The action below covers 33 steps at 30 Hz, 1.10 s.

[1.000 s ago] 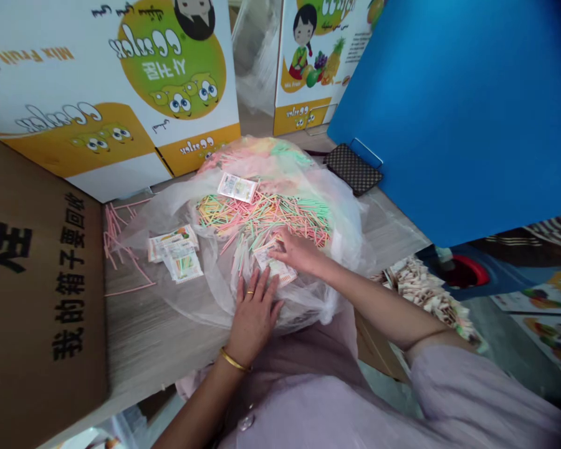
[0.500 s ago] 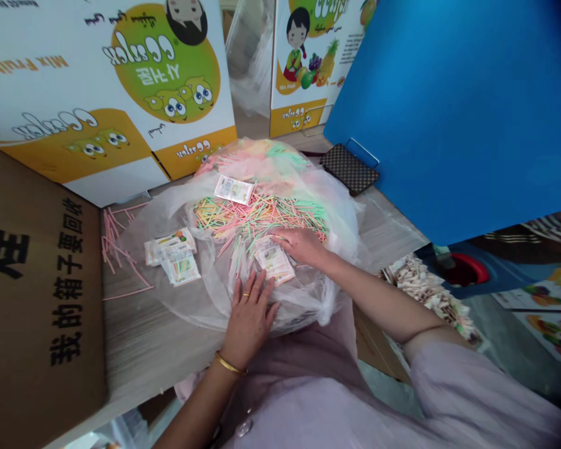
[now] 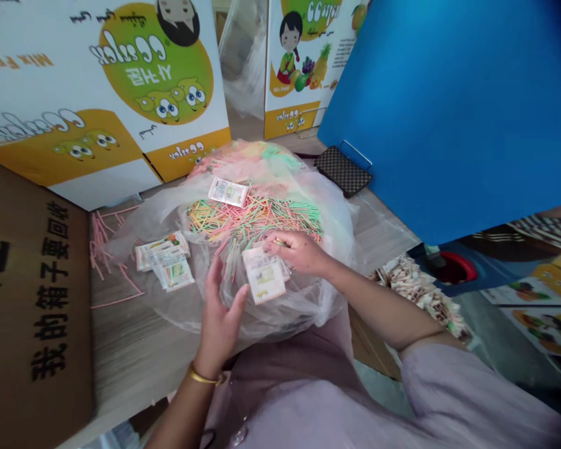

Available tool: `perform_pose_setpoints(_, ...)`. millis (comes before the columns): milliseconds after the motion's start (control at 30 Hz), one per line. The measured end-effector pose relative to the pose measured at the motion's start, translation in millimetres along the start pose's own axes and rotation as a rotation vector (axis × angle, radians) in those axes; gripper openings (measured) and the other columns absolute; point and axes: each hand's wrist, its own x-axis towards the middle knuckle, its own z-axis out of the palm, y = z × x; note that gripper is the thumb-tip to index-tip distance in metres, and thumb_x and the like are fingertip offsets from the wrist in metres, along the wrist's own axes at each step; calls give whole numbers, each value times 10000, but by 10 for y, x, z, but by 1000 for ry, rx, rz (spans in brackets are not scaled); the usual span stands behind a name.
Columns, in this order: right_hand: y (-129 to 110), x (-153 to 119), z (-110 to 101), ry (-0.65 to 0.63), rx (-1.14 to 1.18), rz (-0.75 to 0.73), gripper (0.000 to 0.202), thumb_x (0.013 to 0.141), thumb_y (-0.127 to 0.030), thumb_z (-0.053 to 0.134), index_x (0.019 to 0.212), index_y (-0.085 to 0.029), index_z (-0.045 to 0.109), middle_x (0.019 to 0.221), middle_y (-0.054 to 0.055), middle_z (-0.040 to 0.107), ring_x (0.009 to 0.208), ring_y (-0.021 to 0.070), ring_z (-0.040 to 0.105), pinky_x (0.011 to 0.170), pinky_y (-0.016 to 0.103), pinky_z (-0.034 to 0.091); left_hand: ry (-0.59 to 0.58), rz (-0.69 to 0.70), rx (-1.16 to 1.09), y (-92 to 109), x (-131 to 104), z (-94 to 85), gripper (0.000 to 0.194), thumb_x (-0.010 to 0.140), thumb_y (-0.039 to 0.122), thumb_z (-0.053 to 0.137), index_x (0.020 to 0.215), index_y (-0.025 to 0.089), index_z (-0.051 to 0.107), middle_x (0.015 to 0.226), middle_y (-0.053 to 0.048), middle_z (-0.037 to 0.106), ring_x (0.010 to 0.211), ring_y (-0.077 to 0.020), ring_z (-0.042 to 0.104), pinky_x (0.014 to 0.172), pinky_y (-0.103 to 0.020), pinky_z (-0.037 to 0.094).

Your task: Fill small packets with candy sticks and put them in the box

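Note:
My right hand (image 3: 303,252) pinches the upper corner of a small printed sachet (image 3: 265,282), tilted above the clear plastic bag (image 3: 303,312). A short yellow-green stick end pokes out at its fingertips. To the left, my left hand (image 3: 219,321) is raised with thumb and fingers apart, close to the sachet but not touching it. Thin pink, green and yellow sticks (image 3: 252,218) lie heaped in the bag's opening. A banded bundle of sachets (image 3: 228,192) rests on the heap. More sachets (image 3: 171,269) lie on the plastic at the left.
Loose pink sticks (image 3: 121,274) lie on the table (image 3: 135,349) beside a brown carton (image 3: 37,299). Printed cartons (image 3: 116,125) stand behind. At the right are a checkered pouch (image 3: 343,169), a blue panel (image 3: 449,112) and, lower down, a pile of small packs (image 3: 416,299).
My left hand has lifted off the plastic and moved left, its fingers opening. The sachet in my right hand has come up and tilted toward me.

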Motion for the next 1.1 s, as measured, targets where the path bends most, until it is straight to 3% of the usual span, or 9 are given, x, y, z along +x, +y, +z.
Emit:
perform_pose_setpoints(100, -84, -28, 155, -76, 18, 34, 305, 1016, -425, 528, 965, -198, 725, 922, 3, 749, 851, 146, 676, 774, 232, 447, -202, -328, -329, 63, 133, -14, 652, 871, 529, 709, 1433, 225, 583, 1464, -127, 625, 1400, -330, 540, 1147, -483, 466)
perform_pose_setpoints(167, -26, -5, 149, -107, -58, 75, 288, 1033, -410, 503, 1044, -215, 714, 1025, 6, 755, 941, 155, 682, 827, 238, 452, -239, -477, -428, 52, 148, 10, 620, 816, 574, 747, 1295, 184, 696, 1273, -129, 742, 1269, -339, 642, 1058, -457, 537)
perform_pose_setpoints(267, 162, 14, -125, -65, -364, 282, 280, 1056, -358, 460, 1198, -234, 667, 1170, 41, 746, 1053, 190, 682, 879, 265, 461, -73, -572, -485, -17, 95, 20, 656, 727, 588, 818, 1236, 186, 725, 1148, -108, 784, 1077, -290, 723, 915, -374, 596)
perform_pose_setpoints(400, 382, -80, -580, -33, -873, 606, 292, 1040, -300, 453, 1175, -148, 663, 1114, 157, 756, 1050, 275, 710, 844, 318, 481, 103, -645, -476, -86, 43, -36, 685, 639, 585, 874, 1181, 194, 727, 1061, -66, 787, 793, -185, 717, 621, -239, 565)
perform_pose_setpoints(533, 471, -168, -538, -115, -981, 653, 413, 988, -448, 580, 1214, -106, 628, 1104, 196, 753, 1064, 326, 718, 803, 337, 506, 134, -660, -498, -49, 77, -9, 704, 569, 618, 891, 1093, 174, 733, 920, -23, 758, 590, -112, 601, 444, -194, 459)
perform_pose_setpoints(667, 470, -85, -344, -118, -886, 568, 462, 976, -475, 608, 1295, -143, 582, 1163, 181, 742, 1077, 316, 716, 813, 341, 518, 139, -649, -511, 24, 94, 76, 634, 553, 604, 895, 999, 184, 733, 833, 2, 726, 553, -106, 557, 408, -197, 443)
perform_pose_setpoints(800, 377, -41, -466, -30, -820, 565, 416, 1033, -435, 502, 1333, -152, 552, 1176, 160, 741, 1061, 307, 722, 801, 342, 519, 117, -664, -485, 43, 57, 41, 613, 599, 579, 877, 1050, 185, 749, 921, -25, 751, 612, -122, 596, 411, -192, 446)
perform_pose_setpoints(900, 317, -115, -559, -94, -910, 596, 337, 1032, -360, 495, 1234, -123, 624, 1119, 192, 750, 1071, 326, 720, 828, 354, 517, 127, -691, -503, 36, 35, -16, 620, 606, 568, 880, 1069, 177, 751, 953, -36, 752, 638, -124, 624, 420, -184, 463)
perform_pose_setpoints(1100, 418, -136, -380, -180, -945, 650, 386, 1001, -373, 536, 1251, -91, 621, 1089, 228, 749, 1025, 339, 731, 805, 379, 536, 95, -703, -598, 82, 47, 60, 495, 647, 494, 883, 1017, 192, 754, 1036, -37, 757, 819, -175, 702, 660, -288, 638)
